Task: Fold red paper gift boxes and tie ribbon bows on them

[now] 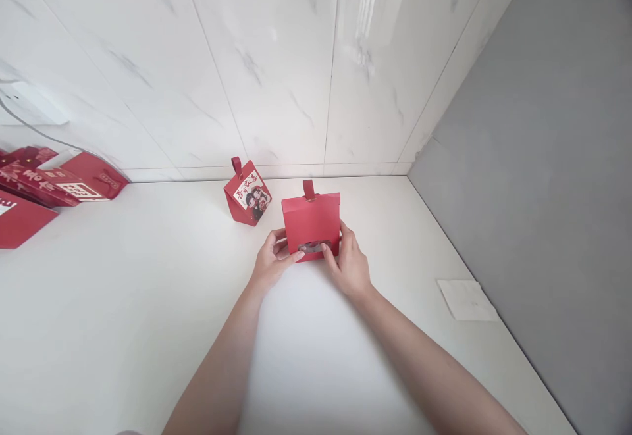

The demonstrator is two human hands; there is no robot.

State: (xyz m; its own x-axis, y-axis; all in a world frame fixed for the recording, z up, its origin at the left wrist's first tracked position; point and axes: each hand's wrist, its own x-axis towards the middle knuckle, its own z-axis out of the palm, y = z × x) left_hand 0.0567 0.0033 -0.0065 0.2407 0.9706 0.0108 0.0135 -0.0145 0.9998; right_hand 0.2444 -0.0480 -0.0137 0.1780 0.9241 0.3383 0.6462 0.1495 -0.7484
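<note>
Between my two hands stands a red gift box (312, 221) with a ribbon loop on top and a small clear window low on the side facing me. My left hand (272, 260) grips its left side, thumb on the front near the window. On the right side my right hand (349, 262) holds it too, thumb at the window's right end and fingers behind the edge. Just behind and to the left, a second red gift box (248, 193) stands on the white table (148, 330), showing a printed label with cartoon figures.
Several red paper packages (54, 185) lie at the far left against the tiled wall (276, 60). A white socket (32, 102) with a cable is above them. At the right, a white packet (467, 300) lies by the grey panel (543, 191).
</note>
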